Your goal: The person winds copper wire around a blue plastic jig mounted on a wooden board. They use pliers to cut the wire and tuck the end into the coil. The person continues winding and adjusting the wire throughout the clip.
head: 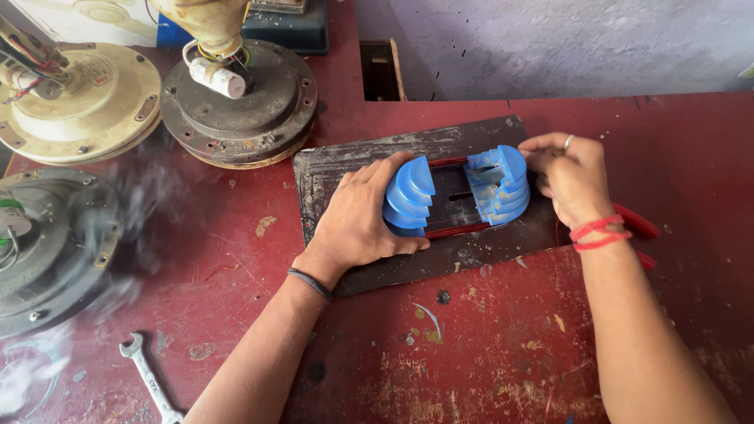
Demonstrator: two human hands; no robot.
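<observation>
The blue winding form (455, 192) lies on a dark plate (345, 161) on the counter (487, 345), long axis left-right. The left hand (357, 216) grips its left end; the right hand (573, 177) pinches red wire (636, 221) at its right end.

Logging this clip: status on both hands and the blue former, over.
Left hand gripping left blue stepped block. Right hand at right blue block, grip unclear. Reddish wire strung between blocks on dark board. Nothing blocking.
</observation>
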